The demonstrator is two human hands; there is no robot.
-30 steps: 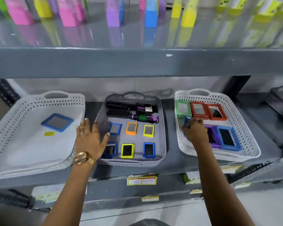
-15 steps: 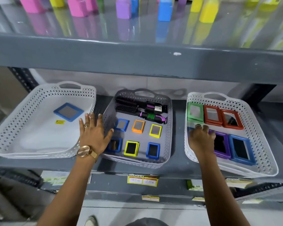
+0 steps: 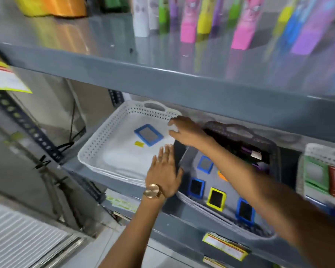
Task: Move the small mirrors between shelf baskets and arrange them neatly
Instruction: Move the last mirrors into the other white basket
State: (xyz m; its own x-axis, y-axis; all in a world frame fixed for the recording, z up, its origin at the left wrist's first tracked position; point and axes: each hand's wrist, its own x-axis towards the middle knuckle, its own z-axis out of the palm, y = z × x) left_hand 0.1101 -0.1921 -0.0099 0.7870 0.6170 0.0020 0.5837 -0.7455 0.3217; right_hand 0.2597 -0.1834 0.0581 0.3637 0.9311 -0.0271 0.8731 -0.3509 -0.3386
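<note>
reaching across the body, the right hand point(image 3: 184, 130) hovers over the far right corner of the white basket point(image 3: 97, 151), fingers curled; blur hides whether it grips a mirror. the blue mirror point(image 3: 148, 134) lies flat just left of it, long axis slanting toward the back left. the left hand point(image 3: 165, 171) is flat and open, empty, at the basket's near right edge, beside the grey basket point(image 3: 275, 151).

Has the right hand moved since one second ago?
Yes. The right hand left the right white basket, crossed the grey basket, and now reaches over the left white basket.
</note>
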